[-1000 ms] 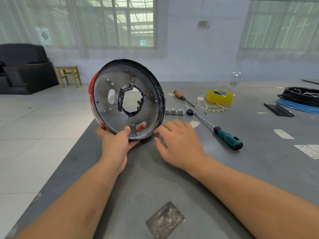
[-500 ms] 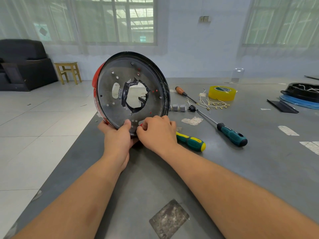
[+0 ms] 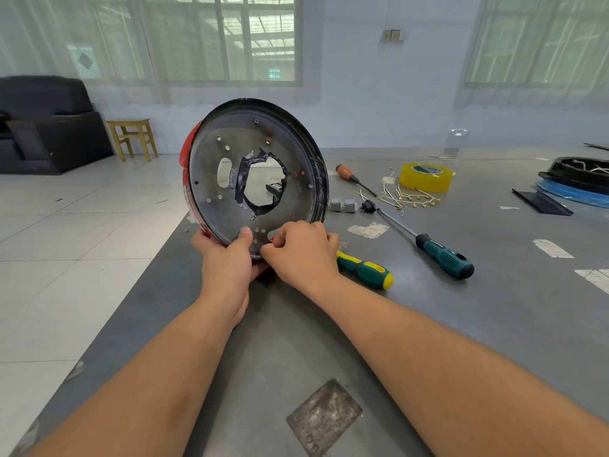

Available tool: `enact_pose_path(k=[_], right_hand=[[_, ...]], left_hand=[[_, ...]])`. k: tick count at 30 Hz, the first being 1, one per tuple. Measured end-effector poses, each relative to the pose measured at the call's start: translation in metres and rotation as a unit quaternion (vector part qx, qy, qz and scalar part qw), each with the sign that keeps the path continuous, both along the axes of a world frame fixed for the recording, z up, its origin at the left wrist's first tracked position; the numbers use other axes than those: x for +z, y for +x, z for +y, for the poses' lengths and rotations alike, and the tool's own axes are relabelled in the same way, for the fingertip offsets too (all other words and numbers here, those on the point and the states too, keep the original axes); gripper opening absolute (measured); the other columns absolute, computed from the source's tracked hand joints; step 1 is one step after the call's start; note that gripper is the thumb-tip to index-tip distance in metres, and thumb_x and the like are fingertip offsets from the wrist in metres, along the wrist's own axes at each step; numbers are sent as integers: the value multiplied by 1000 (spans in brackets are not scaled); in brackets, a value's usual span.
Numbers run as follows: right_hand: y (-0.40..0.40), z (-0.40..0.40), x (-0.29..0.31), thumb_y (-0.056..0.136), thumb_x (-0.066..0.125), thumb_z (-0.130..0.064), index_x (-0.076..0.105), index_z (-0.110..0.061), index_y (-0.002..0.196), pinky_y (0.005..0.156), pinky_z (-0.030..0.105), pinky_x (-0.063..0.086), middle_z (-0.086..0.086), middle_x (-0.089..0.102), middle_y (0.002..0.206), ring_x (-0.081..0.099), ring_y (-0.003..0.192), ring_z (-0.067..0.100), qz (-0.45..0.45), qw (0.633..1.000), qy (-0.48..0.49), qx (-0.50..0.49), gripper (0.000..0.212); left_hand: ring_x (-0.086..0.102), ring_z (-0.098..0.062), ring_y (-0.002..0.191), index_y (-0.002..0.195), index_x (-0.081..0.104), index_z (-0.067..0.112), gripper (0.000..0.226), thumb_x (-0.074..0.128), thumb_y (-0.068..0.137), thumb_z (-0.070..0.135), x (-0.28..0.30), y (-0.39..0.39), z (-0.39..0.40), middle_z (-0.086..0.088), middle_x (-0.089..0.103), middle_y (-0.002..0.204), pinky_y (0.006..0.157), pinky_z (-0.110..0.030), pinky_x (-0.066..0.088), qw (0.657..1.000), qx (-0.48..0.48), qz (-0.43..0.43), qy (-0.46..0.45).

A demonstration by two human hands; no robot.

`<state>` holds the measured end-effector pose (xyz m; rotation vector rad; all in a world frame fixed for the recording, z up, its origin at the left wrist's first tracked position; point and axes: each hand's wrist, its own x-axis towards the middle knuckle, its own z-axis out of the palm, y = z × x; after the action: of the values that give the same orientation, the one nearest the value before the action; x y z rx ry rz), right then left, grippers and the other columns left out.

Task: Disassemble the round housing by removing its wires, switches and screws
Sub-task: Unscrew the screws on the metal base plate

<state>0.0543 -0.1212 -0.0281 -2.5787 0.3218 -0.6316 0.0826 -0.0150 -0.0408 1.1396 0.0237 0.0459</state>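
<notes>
Round housing (image 3: 257, 174) stood on edge at the tabletop (image 3: 461, 324) near corner — being picked at.
Left hand (image 3: 227, 268) grip is wrapped on the lower rim, thumb on the plate; right hand (image 3: 301, 255), flat and idle a second ago, is now curled, pinching at the slot — probably a switch, hidden. Yellow-green screwdriver (image 3: 364, 270) uncovered.

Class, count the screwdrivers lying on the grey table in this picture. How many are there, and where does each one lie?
3. The orange-handled screwdriver lies beside the yellow tape roll; the teal-handled screwdriver lies mid-table; the green-and-yellow screwdriver lies partly hidden behind the right hand. Others may be hidden.
</notes>
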Motion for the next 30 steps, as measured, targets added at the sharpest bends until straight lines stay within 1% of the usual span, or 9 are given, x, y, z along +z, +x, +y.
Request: enact_pose_path(k=[5,7,10,14,17,21,25,27,30], right_hand=[[0,-1,-1,85,57,-45,69,-26,86,85,42,29,-4,66,104,48,112,25,3,1000,-1,4,23],[-1,0,-3,86,52,-48,66,-24,83,88,43,33,-2,63,101,46,110,26,-1,1000,-15,3,28],[-1,2,-6,89,46,-50,63,-24,83,93,46,35,0,61,102,41,109,27,-11,999,-38,-4,32],[0,-1,-7,94,48,-43,60,-27,82,91,45,35,-1,60,101,41,110,27,1,1000,-13,18,24],[0,0,-6,92,49,-39,60,-24,80,90,45,35,-2,60,99,41,109,26,-1,1000,-7,20,23],[2,1,-6,88,52,-40,63,-22,75,89,44,34,-2,61,98,41,108,26,0,1000,-6,9,25],[3,0,-6,86,56,-42,66,-24,71,81,40,27,-3,62,99,40,107,25,-3,1000,5,4,26],[3,0,-5,86,57,-43,66,-26,71,81,40,25,-3,62,101,40,109,25,-2,1000,8,3,24],[2,-1,-4,86,56,-46,68,-27,81,82,41,25,-3,62,105,41,111,26,5,1000,1,1,22]], left_hand=[[73,-24,108,127,36,24,35,59,107,8,0,0,0,-5,63,130,61,-35,65,1000,2,1,3],[73,-25,110,128,36,24,36,59,107,8,0,0,0,-5,63,131,63,-36,66,1000,0,0,1],[72,-27,112,128,35,24,36,58,107,8,0,0,0,-6,63,132,69,-40,66,1000,-2,3,0],[72,-27,110,127,35,24,36,59,106,6,-1,1,0,-6,62,132,65,-38,65,1000,5,4,-7],[73,-25,107,126,35,24,35,59,106,6,-1,1,0,-5,63,128,62,-35,65,1000,4,1,-9],[73,-24,106,124,35,24,34,59,106,7,-1,1,-1,-2,64,124,64,-37,65,1000,4,-2,-5],[72,-24,108,125,35,24,34,59,106,8,-1,1,-1,0,63,121,64,-37,64,1000,6,-3,5],[72,-24,108,124,35,24,34,59,107,8,-1,1,-1,0,62,121,63,-37,64,1000,6,-3,6],[72,-26,108,125,35,23,34,59,107,7,-1,1,-1,-2,63,125,61,-36,65,1000,6,-2,4]])
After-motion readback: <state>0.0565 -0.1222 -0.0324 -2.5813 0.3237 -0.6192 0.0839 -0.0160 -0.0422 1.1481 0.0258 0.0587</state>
